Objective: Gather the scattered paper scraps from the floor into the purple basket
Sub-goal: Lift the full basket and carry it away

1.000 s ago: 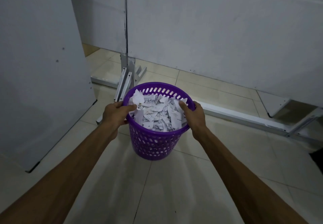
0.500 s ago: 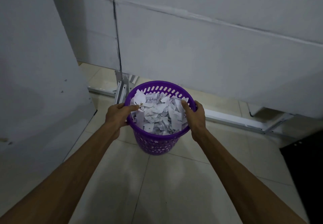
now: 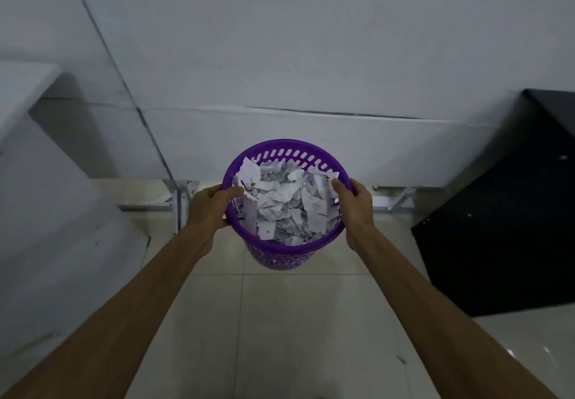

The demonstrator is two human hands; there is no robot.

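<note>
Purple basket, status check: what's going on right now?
Both hands, left hand and right hand, gripping the purple plastic basket rim. White paper scraps piled inside. Tiled floor ahead unobstructed.

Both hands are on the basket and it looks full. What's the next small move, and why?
Probably carry it level. The left hand and right hand grip opposite sides of the purple basket's rim, paper scraps are heaped to the rim, and no scraps show on the visible floor.

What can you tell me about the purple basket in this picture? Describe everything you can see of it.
The purple basket is round, looks like plastic, and tapers toward its base, with slots below the rim and holes through the wall. It is upright and filled nearly to the rim with white paper scraps. The left hand and right hand grip opposite sides of its rim, thumbs inside.
</note>
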